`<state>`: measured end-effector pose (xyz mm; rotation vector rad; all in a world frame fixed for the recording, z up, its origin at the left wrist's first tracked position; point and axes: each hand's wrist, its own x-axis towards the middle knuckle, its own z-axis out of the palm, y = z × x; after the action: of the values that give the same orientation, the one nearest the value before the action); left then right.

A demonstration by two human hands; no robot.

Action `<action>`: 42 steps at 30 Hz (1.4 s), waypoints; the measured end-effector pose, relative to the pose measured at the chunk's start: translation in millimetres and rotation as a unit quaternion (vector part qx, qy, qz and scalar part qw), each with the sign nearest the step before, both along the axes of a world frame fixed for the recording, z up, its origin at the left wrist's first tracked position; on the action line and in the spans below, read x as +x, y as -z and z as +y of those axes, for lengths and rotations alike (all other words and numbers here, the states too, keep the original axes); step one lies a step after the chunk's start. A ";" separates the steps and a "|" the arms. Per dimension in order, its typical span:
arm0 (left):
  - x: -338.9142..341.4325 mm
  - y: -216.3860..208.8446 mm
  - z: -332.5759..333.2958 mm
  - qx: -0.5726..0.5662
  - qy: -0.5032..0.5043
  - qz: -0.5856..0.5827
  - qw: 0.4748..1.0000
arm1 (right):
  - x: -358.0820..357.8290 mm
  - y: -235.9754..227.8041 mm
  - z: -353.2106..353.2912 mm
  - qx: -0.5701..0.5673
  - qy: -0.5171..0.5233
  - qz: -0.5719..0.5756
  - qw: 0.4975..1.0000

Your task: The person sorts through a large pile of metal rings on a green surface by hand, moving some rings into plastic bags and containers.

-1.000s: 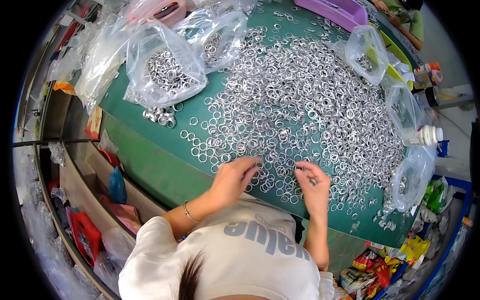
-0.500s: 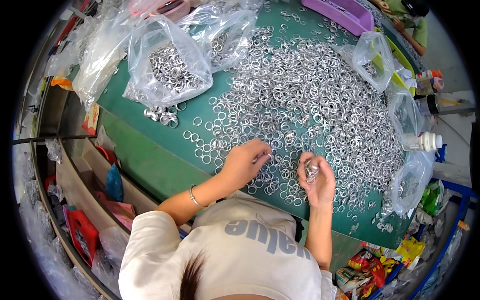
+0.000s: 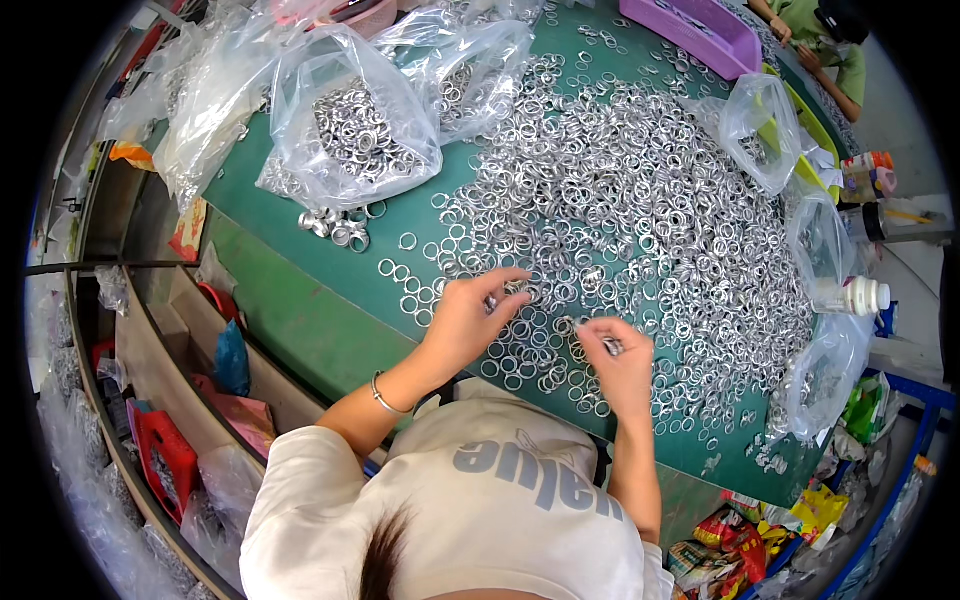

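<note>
We can't separate single rings inside the heap of metal rings (image 3: 640, 220), too many and too small. What the right hand (image 3: 622, 368) pinches is mostly hidden by its own fingers; only a glint of metal shows at the fingertips, so likely a few rings, count unclear. At 1 o'clock another person's hands (image 3: 790, 30) are cut off by the rim. Shelf clutter at 8 o'clock is hard to make out.

Containers: clear plastic bag (image 3: 350, 130) at 11 o'clock, open, part full of rings. A second bag (image 3: 470, 60) at 12 o'clock, also rings inside. Purple tray (image 3: 700, 30) at 1 o'clock, contents not readable. Smaller bag (image 3: 760, 120) at 2 o'clock, a few rings in it. Another bag (image 3: 830, 370) at 4 o'clock holds rings; a white bottle (image 3: 855, 295) lies at 3 o'clock.

Hands: left hand (image 3: 470, 320) palm down on the green table (image 3: 300, 300), fingers spread flat and released, tips touching loose rings at the heap's near edge. Bracelet (image 3: 382, 396) on its wrist. Right hand raised just off the table, fingers curled shut around the small metal bit. Both forearms come in from 6 o'clock. The rings lie across the table's centre, from 12 to 4 o'clock.
</note>
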<state>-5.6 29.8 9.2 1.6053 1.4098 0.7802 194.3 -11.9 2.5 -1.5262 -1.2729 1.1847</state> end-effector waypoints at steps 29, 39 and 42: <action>28.3 7.5 -4.1 0.123 0.071 0.069 0.987 | 4.9 0.6 7.2 0.053 0.042 -0.360 0.931; 26.0 3.9 -12.6 0.101 0.111 0.083 0.985 | 42.0 -14.8 -4.7 -0.138 0.056 0.256 0.955; 35.9 5.8 -15.1 0.099 0.156 0.108 0.977 | 57.0 -6.8 -10.0 -0.059 0.023 0.525 0.849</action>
<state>30.3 14.7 3.5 2.0577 1.2105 0.5865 251.2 -21.9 9.3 -0.7048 -0.4094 1.7186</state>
